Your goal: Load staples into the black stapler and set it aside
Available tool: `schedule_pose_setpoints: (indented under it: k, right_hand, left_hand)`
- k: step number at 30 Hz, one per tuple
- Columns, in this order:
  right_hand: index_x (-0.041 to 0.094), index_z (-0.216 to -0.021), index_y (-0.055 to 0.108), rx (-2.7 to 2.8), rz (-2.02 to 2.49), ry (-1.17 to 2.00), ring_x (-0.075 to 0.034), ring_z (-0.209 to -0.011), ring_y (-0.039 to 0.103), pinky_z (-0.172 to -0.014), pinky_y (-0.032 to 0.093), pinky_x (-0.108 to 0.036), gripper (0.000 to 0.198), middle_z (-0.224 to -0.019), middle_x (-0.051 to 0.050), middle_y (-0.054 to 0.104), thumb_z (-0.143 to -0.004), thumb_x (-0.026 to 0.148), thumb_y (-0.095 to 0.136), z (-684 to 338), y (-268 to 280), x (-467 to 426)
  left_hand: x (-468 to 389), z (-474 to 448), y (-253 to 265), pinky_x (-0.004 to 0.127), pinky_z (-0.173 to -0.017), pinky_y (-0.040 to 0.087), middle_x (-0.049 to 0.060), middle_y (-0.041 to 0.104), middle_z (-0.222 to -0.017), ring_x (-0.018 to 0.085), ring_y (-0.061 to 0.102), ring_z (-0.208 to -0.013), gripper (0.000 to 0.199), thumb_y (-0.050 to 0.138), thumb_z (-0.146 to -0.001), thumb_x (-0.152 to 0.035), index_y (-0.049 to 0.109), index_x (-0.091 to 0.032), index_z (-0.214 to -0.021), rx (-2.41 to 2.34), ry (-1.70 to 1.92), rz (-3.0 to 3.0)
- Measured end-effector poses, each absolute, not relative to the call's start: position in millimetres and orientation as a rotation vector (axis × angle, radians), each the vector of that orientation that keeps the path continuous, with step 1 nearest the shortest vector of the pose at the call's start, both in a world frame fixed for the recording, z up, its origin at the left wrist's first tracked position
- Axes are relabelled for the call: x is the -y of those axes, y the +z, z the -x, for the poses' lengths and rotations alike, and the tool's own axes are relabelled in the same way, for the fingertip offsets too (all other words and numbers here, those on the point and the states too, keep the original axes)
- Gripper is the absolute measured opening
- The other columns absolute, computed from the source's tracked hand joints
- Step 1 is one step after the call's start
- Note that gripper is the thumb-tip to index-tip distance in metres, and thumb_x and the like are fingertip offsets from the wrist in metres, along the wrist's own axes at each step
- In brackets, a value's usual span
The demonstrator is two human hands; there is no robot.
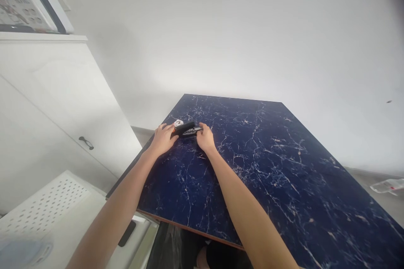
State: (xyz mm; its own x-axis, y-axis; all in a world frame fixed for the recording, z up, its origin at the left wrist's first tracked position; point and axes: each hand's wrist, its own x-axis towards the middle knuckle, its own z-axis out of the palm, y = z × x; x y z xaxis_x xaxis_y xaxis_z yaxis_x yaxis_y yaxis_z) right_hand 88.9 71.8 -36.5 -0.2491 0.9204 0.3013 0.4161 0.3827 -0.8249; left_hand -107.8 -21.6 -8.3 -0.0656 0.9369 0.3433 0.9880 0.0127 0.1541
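Note:
A black stapler (187,127) with a silver metal strip lies across the left part of the blue marbled table (252,147), its top lifted away from the metal part. My left hand (162,140) grips its left end, fingers curled round it. A bit of orange shows by those fingertips. At the other end, my right hand (205,138) is closed on the silver part, with the fingertips partly hidden. Just behind the stapler sits a small white piece with black print (178,123), perhaps a little box.
A white cabinet (63,88) with a dark handle stands on the left. Below it is a white perforated surface (53,201), with a dark phone-like object (127,233) near my left forearm. Clear plastic packaging (389,186) lies on the floor at right. A white wall rises behind the table.

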Motion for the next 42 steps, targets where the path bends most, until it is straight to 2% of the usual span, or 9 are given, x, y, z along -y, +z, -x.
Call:
schedule_pose_setpoints:
  k: [2, 6, 13, 21, 25, 31, 34, 38, 42]
  right_hand:
    - [0.015, -0.124, 0.066, 1.822, 1.166, 0.762, -0.022, -0.11, 0.064, -0.103, 0.047, -0.037, 0.041, -0.124, -0.014, 0.064, -0.088, 0.013, 0.047, -92, -36, -72]
    - [0.02, -0.102, 0.072, 1.749, 1.187, 0.748, -0.02, -0.097, 0.064, -0.097, 0.049, -0.034, 0.03, -0.107, -0.007, 0.066, -0.083, 0.01, 0.05, -98, -35, -72]
    - [0.021, -0.095, 0.071, 1.762, 1.158, 0.709, -0.02, -0.1, 0.062, -0.093, 0.048, -0.032, 0.037, -0.108, -0.007, 0.064, -0.08, 0.004, 0.042, -102, -31, -69]
    - [0.02, -0.104, 0.066, 2.169, 1.098, 0.352, -0.025, -0.092, 0.06, -0.084, 0.047, -0.035, 0.034, -0.105, -0.01, 0.063, -0.079, 0.005, 0.049, -99, -29, -56]
    - [0.022, -0.101, 0.061, 1.996, 1.25, 0.508, -0.023, -0.086, 0.063, -0.079, 0.047, -0.033, 0.02, -0.094, -0.006, 0.068, -0.085, 0.014, 0.051, -107, -28, -64]
    - [0.017, -0.11, 0.063, 1.734, 1.495, 0.566, -0.025, -0.101, 0.064, -0.088, 0.047, -0.034, 0.034, -0.113, -0.013, 0.067, -0.087, 0.005, 0.04, -113, -26, -66]
    - [0.014, -0.11, 0.066, 1.901, 1.454, 0.464, -0.03, -0.108, 0.061, -0.095, 0.044, -0.038, 0.034, -0.114, -0.017, 0.066, -0.083, 0.005, 0.047, -105, -28, -63]
    - [0.008, -0.127, 0.059, 2.016, 1.495, 0.408, -0.032, -0.111, 0.059, -0.097, 0.043, -0.041, 0.046, -0.115, -0.02, 0.067, -0.082, 0.004, 0.048, -101, -29, -68]
    - [0.012, -0.123, 0.064, 2.088, 1.394, 0.464, -0.03, -0.109, 0.059, -0.096, 0.044, -0.041, 0.045, -0.113, -0.018, 0.068, -0.082, 0.003, 0.047, -107, -28, -74]
  left_hand:
    - [19, 112, -7, 0.054, -0.113, 0.033, 0.012, 0.065, -0.134, 0.038, 0.04, -0.138, 0.04, 0.061, -0.094, -0.036, 0.065, -0.022, -0.131, 2.111, -0.614, 2.057]
    - [16, 119, -2, 0.049, -0.105, 0.041, 0.012, 0.069, -0.121, 0.035, 0.052, -0.126, 0.035, 0.069, -0.089, -0.034, 0.069, -0.022, -0.122, 2.043, -0.736, 2.055]
    - [24, 116, 6, 0.041, -0.103, 0.047, 0.007, 0.066, -0.128, 0.027, 0.059, -0.118, 0.035, 0.061, -0.096, -0.035, 0.062, -0.027, -0.13, 1.896, -1.106, 2.072]
    - [23, 122, 1, 0.042, -0.107, 0.046, 0.009, 0.065, -0.13, 0.027, 0.059, -0.12, 0.042, 0.055, -0.098, -0.046, 0.061, -0.024, -0.133, 1.873, -1.179, 2.03]
    - [23, 119, 1, 0.042, -0.103, 0.048, 0.009, 0.069, -0.123, 0.027, 0.062, -0.115, 0.039, 0.059, -0.096, -0.046, 0.065, -0.023, -0.127, 1.909, -1.125, 2.031]
    - [25, 106, 4, 0.038, -0.094, 0.053, 0.005, 0.073, -0.116, 0.025, 0.069, -0.103, 0.042, 0.071, -0.087, -0.043, 0.065, -0.027, -0.125, 2.074, -1.149, 2.008]
    - [27, 99, 5, 0.037, -0.089, 0.055, 0.004, 0.072, -0.119, 0.027, 0.069, -0.102, 0.053, 0.075, -0.083, -0.043, 0.062, -0.028, -0.133, 2.101, -1.051, 2.082]
    - [27, 97, 4, 0.038, -0.088, 0.055, 0.005, 0.072, -0.115, 0.027, 0.069, -0.1, 0.068, 0.075, -0.082, -0.04, 0.052, -0.029, -0.146, 2.092, -0.943, 2.191]
    - [26, 97, 3, 0.041, -0.092, 0.051, 0.005, 0.073, -0.107, 0.03, 0.065, -0.103, 0.068, 0.075, -0.082, -0.039, 0.053, -0.028, -0.145, 2.057, -0.879, 2.188]
